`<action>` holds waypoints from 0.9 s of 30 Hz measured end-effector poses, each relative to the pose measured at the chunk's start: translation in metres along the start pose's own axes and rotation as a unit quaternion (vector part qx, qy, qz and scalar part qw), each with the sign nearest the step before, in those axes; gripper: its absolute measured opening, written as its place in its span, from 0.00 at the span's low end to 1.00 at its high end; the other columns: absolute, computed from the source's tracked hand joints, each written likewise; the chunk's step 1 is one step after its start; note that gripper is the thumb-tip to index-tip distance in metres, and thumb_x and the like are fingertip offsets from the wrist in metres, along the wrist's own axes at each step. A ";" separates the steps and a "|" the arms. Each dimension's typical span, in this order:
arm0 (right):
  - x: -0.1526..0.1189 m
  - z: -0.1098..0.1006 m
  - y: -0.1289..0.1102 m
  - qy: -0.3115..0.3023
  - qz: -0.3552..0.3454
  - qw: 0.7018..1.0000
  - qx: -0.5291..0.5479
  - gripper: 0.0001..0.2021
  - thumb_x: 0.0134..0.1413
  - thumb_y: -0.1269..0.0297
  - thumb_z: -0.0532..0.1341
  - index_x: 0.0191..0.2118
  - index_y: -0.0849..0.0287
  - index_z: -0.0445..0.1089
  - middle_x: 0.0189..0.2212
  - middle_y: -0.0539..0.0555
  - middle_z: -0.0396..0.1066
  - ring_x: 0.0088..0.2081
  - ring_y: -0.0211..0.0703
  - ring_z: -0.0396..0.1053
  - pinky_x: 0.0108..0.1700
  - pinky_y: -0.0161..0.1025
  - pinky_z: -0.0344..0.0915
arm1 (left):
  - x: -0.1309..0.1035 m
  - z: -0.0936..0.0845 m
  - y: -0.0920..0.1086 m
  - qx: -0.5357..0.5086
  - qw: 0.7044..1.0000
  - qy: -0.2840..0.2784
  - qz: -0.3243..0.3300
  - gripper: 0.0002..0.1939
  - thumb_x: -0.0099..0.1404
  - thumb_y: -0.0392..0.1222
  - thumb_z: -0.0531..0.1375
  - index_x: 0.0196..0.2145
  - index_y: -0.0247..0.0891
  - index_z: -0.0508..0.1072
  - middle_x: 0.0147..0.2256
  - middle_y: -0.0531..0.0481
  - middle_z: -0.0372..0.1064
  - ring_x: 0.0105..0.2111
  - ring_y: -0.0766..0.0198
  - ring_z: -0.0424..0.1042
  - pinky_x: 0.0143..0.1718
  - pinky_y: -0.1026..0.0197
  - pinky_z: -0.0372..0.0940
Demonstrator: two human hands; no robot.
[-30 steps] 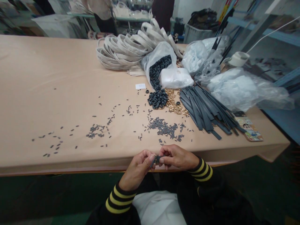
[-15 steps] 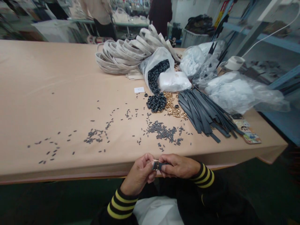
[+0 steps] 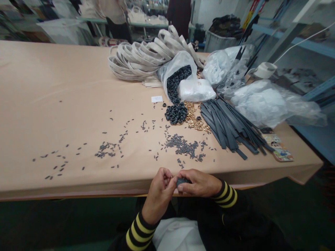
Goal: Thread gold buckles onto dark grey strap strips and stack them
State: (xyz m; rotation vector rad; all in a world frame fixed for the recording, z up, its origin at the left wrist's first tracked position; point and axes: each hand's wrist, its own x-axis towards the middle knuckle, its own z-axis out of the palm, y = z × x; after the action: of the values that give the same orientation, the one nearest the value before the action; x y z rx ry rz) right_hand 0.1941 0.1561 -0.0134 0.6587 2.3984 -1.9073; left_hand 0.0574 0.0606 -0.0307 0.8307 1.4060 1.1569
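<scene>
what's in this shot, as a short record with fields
left hand: left hand pinches a small gold metal buckle at the near table edge
right hand: right hand grips a short dark grey strap piece, touching the buckle
surface: tan paper-covered table
near hands: scattered small dark grey pellets
further back: pile of black rubber rings, heap of gold buckles, bundle of dark grey flat straps, coiled cream webbing loops

No legible text anywhere.
</scene>
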 end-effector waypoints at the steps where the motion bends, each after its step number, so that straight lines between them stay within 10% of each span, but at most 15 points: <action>1: 0.001 0.000 -0.001 0.007 -0.013 1.000 -0.017 0.06 0.53 0.66 0.55 0.30 0.63 0.62 0.22 0.47 0.62 0.23 0.31 0.57 0.25 0.28 0.53 | 0.000 0.000 -0.001 -0.004 1.000 0.012 0.000 0.09 0.61 0.43 0.53 0.29 0.39 0.54 0.20 0.63 0.56 0.14 0.77 0.57 0.15 0.73 0.51; 9: 0.000 0.000 -0.007 0.013 -0.051 0.993 -0.109 0.06 0.54 0.68 0.52 0.29 0.62 0.62 0.19 0.46 0.60 0.20 0.31 0.55 0.23 0.28 0.52 | 0.000 -0.017 0.010 0.029 0.992 -0.123 -0.024 0.09 0.61 0.43 0.53 0.34 0.35 0.63 0.27 0.53 0.64 0.21 0.71 0.63 0.23 0.67 0.60; 16: 0.003 0.001 -0.005 0.029 -0.007 0.992 -0.124 0.06 0.55 0.68 0.52 0.29 0.62 0.62 0.23 0.50 0.68 0.25 0.34 0.65 0.29 0.28 0.58 | -0.006 -0.010 0.015 0.251 0.965 -0.028 0.076 0.09 0.63 0.41 0.48 0.28 0.37 0.64 0.25 0.51 0.66 0.28 0.65 0.65 0.32 0.64 0.60; 27: 0.003 -0.013 -0.003 0.010 -0.018 0.980 -0.200 0.10 0.56 0.65 0.51 0.30 0.61 0.66 0.22 0.49 0.68 0.25 0.33 0.65 0.30 0.27 0.58 | 0.001 -0.019 0.012 0.177 0.983 0.006 0.058 0.11 0.60 0.48 0.53 0.27 0.39 0.66 0.23 0.54 0.65 0.24 0.66 0.65 0.28 0.66 0.61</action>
State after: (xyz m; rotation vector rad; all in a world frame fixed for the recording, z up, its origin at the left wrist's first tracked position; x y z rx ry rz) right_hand 0.1933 0.1688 -0.0087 0.6086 2.7030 -1.3622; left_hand 0.0375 0.0616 -0.0207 1.1690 1.6172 1.0123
